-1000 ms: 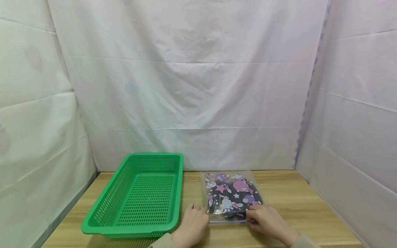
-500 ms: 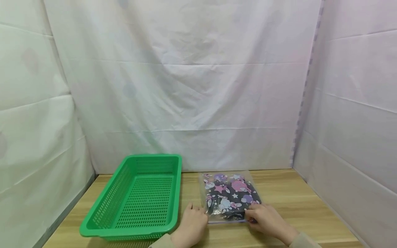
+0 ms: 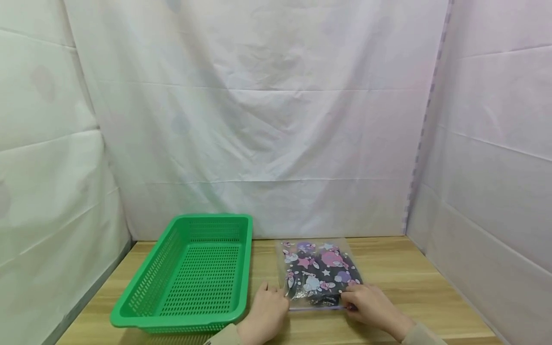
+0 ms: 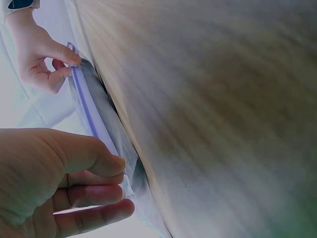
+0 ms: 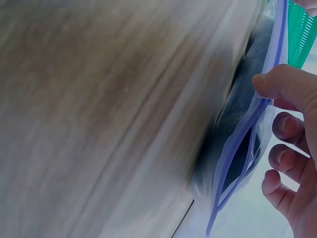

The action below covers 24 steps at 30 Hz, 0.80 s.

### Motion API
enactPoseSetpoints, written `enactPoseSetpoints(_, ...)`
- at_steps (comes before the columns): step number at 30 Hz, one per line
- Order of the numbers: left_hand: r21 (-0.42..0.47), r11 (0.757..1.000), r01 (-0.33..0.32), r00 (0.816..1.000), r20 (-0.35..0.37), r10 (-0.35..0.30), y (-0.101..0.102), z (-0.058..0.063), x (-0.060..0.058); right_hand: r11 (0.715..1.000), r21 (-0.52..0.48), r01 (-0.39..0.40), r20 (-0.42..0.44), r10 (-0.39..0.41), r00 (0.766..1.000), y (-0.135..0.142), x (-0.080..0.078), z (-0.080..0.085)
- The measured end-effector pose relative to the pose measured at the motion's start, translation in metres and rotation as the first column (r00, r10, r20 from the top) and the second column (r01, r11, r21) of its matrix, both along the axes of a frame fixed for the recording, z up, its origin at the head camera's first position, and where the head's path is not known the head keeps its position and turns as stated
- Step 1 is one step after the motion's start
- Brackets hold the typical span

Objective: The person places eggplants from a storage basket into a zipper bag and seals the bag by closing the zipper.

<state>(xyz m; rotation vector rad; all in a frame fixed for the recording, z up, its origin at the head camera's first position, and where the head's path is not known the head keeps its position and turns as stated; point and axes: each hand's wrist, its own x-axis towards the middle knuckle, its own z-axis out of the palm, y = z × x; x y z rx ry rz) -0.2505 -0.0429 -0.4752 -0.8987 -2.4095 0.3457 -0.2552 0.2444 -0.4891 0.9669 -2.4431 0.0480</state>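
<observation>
A clear zip bag (image 3: 302,304) with a violet-edged zip lies flat on the table, its zip edge toward me. Inside is a folded dark item (image 3: 316,270) printed with pink, purple and white stars and cartoon figures. My left hand (image 3: 266,311) pinches the bag near its left front corner with thumb and forefinger. At the right end of the zip, my right hand (image 3: 373,309) pinches the edge between thumb and forefinger. In the right wrist view the zip (image 5: 237,139) gapes below the right thumb. Toward the left hand its two lips look together.
A green perforated plastic basket (image 3: 246,292) stands on the wooden table (image 3: 431,297), left of the bag and close to my left hand. White cloth (image 3: 267,134) hangs behind the table and along both sides.
The head view has shifted slightly. Both hands keep their hold at the bag's front edge, and the bag and basket stay where they were on the table.
</observation>
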Motion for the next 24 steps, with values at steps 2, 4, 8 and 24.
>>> enactPoseSetpoints(2, 0.000, 1.000, 0.004, 1.000, -0.005, -0.004, 0.0007, -0.0001, -0.0006, 1.000, -0.001, 0.000, -0.002, 0.000, 1.000, 0.0009, 0.0003, -0.0004)
enactPoseSetpoints(4, -0.002, 1.000, 0.008, 1.000, -0.009, -0.008, 0.0013, -0.0001, -0.0014, 1.000, -0.003, 0.000, -0.009, 0.000, 1.000, 0.0019, 0.0004, -0.0008)
enactPoseSetpoints(8, 0.006, 1.000, 0.012, 1.000, -0.012, -0.012, 0.0016, 0.0003, -0.0019, 1.000, -0.009, 0.000, -0.026, 0.000, 1.000, 0.0036, -0.0002, -0.0009)
enactPoseSetpoints(24, 0.015, 1.000, 0.011, 1.000, -0.003, -0.011, -0.0006, -0.0034, -0.0006, 1.000, 0.002, -0.014, -0.025, 0.014, 1.000, 0.0057, -0.0023, -0.0053)
